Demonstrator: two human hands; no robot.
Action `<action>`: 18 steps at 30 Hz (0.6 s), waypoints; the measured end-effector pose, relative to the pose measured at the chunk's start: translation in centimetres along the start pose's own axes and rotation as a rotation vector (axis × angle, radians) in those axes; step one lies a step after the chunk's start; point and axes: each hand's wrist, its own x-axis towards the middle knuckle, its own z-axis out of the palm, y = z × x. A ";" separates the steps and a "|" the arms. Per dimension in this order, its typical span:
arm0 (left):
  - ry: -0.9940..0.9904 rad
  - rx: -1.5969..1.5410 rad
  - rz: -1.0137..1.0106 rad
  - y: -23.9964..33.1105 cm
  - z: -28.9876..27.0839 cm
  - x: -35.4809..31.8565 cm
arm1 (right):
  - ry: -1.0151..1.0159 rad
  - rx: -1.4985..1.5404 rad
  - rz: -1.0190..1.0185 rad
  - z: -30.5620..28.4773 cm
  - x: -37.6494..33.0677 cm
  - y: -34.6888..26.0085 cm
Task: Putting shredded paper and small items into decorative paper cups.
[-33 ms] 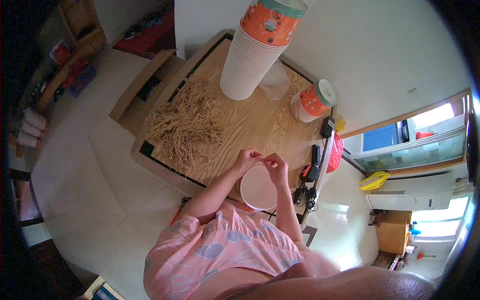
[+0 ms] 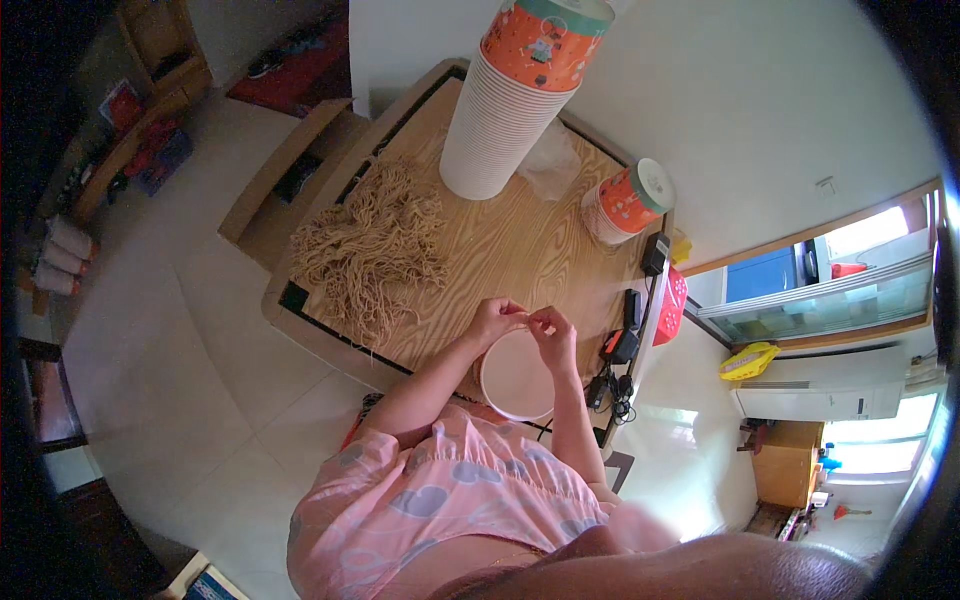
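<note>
My left hand (image 2: pixel 497 320) and my right hand (image 2: pixel 552 328) meet fingertip to fingertip over the far rim of a round white paper tub (image 2: pixel 518 378). Both hands are closed in a pinch. Whatever lies between the fingers is too small to make out. The tub stands at the near table edge, close in front of my body, its open mouth facing up. To the left of my hands lies a loose, tangled heap of tan twine strands (image 2: pixel 375 250).
On the wood-grain table (image 2: pixel 500 255), a tall stack of paper tubs (image 2: pixel 515 110) rises at the back beside a clear plastic bag (image 2: pixel 550 162). A shorter stack (image 2: pixel 628 203) stands at the right. Black adapters (image 2: pixel 620 346) and cables line the right edge. An open cardboard box (image 2: pixel 300 165) adjoins the left.
</note>
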 end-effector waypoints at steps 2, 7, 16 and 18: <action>0.008 0.091 -0.049 0.3 0.1 -0.1 | -0.003 0.013 0.043 -0.1 0.0 -0.1; 0.009 0.102 -0.072 0.5 0.0 -0.1 | -0.003 0.019 0.037 -0.1 0.1 -0.1; -0.007 -0.002 -0.135 -1.0 -0.1 0.4 | 0.016 0.070 0.065 0.1 0.0 0.1; -0.004 -0.043 -0.165 -1.5 -0.2 0.7 | 0.020 0.083 0.085 0.2 0.0 0.1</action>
